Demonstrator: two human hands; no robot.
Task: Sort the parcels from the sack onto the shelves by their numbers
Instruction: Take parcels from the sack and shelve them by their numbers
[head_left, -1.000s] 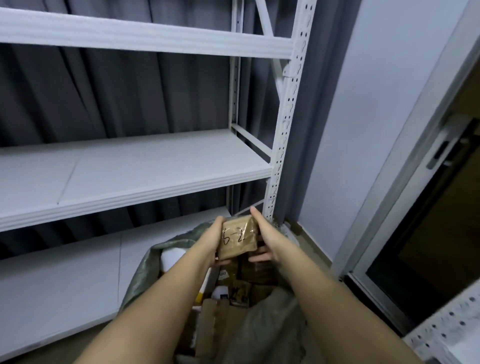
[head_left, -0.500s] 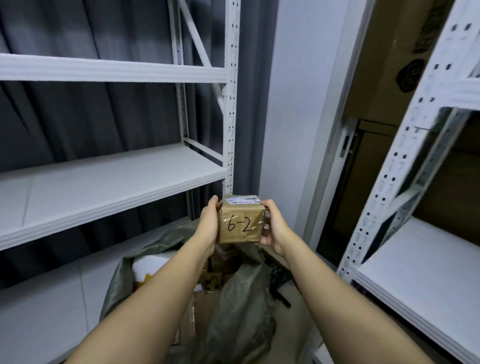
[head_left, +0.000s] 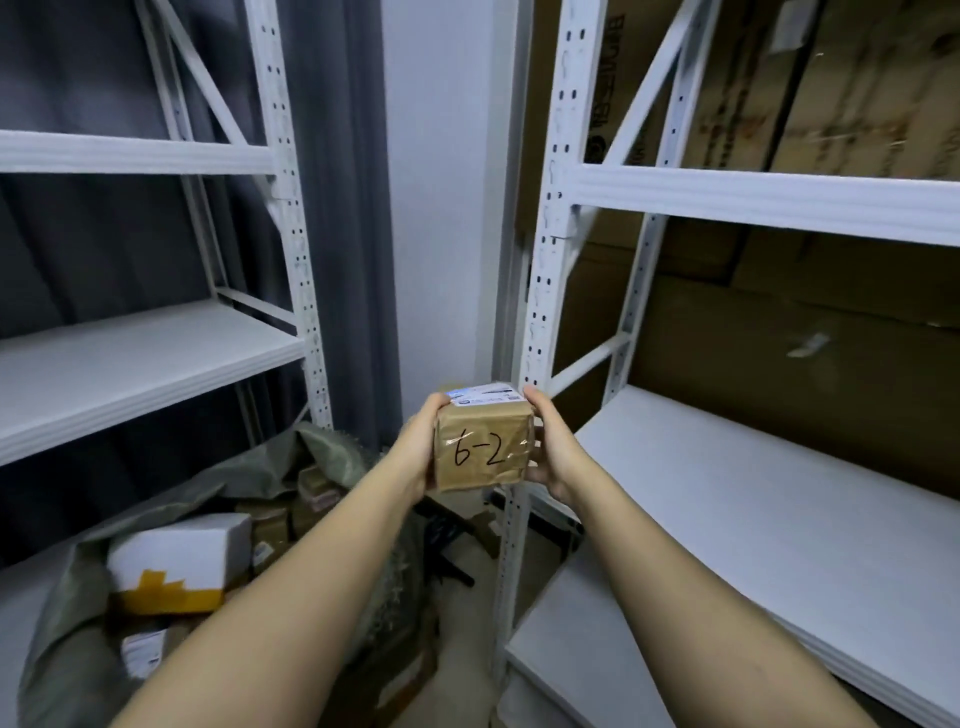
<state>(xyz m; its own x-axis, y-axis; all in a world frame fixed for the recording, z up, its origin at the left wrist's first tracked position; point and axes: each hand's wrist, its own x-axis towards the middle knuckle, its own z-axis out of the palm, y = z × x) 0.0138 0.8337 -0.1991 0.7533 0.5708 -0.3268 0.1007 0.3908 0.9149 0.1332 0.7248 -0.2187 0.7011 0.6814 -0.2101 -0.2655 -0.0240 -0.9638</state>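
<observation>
1. The brown parcel (head_left: 482, 449), taped and marked "6-2" in black, with a white label on its top face, is held up in the air between the two shelf units, in front of the front-left upright of the right-hand shelving (head_left: 540, 291).
2. The left hand (head_left: 415, 452) clasps its left side and the right hand (head_left: 550, 447) its right side, fingers curled round the edges; both grip firmly and nothing else is in either hand.
3. A second ago the parcel was low over the sack (head_left: 78, 613) at the left-hand shelving (head_left: 291, 249); now it has risen clear and the view has swung right, so the right-hand unit fills the frame. In my judgement the number has been read and this unit is where the parcel is bound.
4. Count: one parcel in hand; in the open sack, one white box (head_left: 182, 551) with yellow tape and at least four smaller brown parcels, the rest hidden.
5. Two shelf units show, each with three boards in view; no parcel lies on any visible board, so the sorting looks barely begun.
6. Flat cardboard (head_left: 779, 332) stands behind the right-hand unit.
</observation>
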